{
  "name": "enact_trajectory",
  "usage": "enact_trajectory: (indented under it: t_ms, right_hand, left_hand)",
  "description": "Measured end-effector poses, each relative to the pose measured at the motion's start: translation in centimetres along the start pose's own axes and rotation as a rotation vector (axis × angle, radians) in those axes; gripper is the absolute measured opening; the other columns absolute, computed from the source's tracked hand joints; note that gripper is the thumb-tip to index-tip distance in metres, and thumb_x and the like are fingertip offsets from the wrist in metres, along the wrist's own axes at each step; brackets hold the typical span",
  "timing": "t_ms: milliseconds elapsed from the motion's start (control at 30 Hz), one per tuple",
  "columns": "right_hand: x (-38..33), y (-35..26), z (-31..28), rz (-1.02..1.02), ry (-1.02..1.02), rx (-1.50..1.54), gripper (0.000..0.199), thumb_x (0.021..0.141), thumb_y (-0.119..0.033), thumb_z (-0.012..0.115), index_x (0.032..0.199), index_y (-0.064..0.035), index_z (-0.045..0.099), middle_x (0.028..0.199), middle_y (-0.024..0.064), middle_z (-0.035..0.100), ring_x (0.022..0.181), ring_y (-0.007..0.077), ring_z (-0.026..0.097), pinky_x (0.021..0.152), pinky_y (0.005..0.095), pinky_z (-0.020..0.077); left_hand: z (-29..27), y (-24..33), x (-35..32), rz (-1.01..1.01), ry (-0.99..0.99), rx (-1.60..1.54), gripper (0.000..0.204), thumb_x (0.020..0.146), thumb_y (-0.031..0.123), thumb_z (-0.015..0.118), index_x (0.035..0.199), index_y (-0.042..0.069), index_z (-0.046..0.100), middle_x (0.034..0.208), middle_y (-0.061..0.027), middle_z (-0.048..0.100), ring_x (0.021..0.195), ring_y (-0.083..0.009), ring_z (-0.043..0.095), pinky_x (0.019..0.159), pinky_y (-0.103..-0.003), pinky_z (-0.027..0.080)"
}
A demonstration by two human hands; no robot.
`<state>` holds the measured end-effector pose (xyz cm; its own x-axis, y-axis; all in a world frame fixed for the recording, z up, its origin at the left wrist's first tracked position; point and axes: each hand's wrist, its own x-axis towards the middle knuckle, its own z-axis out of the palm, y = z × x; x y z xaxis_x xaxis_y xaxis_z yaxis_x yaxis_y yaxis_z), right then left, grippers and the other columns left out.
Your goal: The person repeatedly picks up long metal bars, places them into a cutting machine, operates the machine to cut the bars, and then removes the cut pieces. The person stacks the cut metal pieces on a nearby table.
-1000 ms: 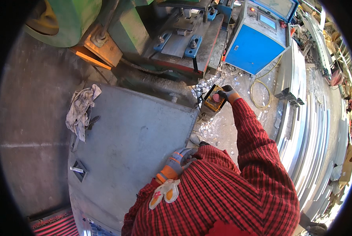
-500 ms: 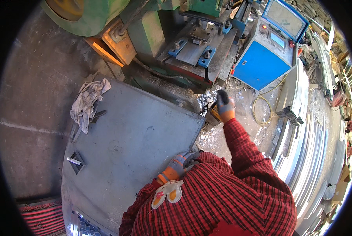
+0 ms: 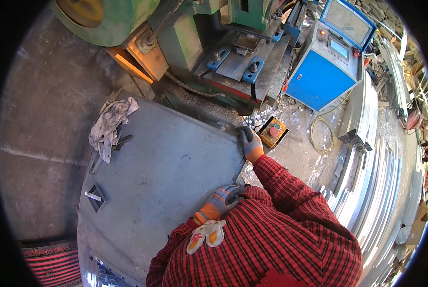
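Observation:
Both my hands wear grey and orange gloves with dark fingers. At the far right corner of the grey metal table (image 3: 161, 162), my right hand (image 3: 250, 144) is closed over the edge. Just beyond it, on the floor side, stands a yellow control box (image 3: 273, 132) with a red mushroom button and a dark frame. My left hand (image 3: 218, 203) lies by the table's right edge, close to my body. Its fingers are curled, and my checked sleeve partly hides them, so anything inside is out of sight.
A green press (image 3: 249, 14) with blue clamps (image 3: 253, 69) stands ahead. Right of it is a blue control cabinet (image 3: 314, 79). Long metal profiles (image 3: 367, 177) and a yellow hose (image 3: 321, 136) lie on the right. On the table are a rag (image 3: 111, 124) and a square metal frame (image 3: 97, 197).
My right hand has moved off the yellow control box, back and left to the table corner, uncovering the red button. The press head has come down. My left hand stays put.

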<state>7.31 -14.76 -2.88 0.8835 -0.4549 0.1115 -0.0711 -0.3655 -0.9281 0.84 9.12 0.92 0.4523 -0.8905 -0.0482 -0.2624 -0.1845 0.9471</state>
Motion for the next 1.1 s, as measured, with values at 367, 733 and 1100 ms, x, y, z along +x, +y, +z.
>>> enact_trajectory:
  t_ms: [367, 733, 1100]
  right_hand:
    - [0.0, 1.0, 0.3, 0.03, 0.018, 0.063, 0.019, 0.1, -0.016, 0.052, 0.111, -0.0061, 0.064, 0.102, 0.0176, 0.068, 0.097, 0.0347, 0.066, 0.084, 0.0403, 0.0514]
    - [0.0, 0.8, 0.3, 0.051, 0.008, 0.062, 0.021, 0.1, -0.017, 0.052, 0.112, -0.0055, 0.065, 0.101, 0.0179, 0.069, 0.096, 0.0333, 0.067, 0.085, 0.0395, 0.0516]
    - [0.1, 1.4, 0.4, 0.053, -0.005, 0.088, 0.021, 0.1, -0.016, 0.051, 0.112, -0.0047, 0.064, 0.106, 0.0191, 0.068, 0.102, 0.0354, 0.066, 0.088, 0.04, 0.0508]
  left_hand:
    - [0.1, -0.2, 0.0, -0.004, -0.009, -0.04, 0.042, 0.092, 0.022, 0.065, 0.131, 0.006, 0.06, 0.125, -0.018, 0.065, 0.113, -0.0357, 0.062, 0.099, -0.043, 0.049]
    - [-0.1, -0.6, -0.1, -0.003, -0.032, -0.028, 0.044, 0.091, 0.021, 0.064, 0.133, 0.006, 0.059, 0.128, -0.0171, 0.064, 0.115, -0.0347, 0.061, 0.1, -0.043, 0.048]
    - [-0.1, -0.4, 0.2, -0.011, -0.043, -0.014, 0.041, 0.092, 0.018, 0.063, 0.13, 0.005, 0.06, 0.125, -0.0174, 0.065, 0.113, -0.0342, 0.062, 0.1, -0.042, 0.049]
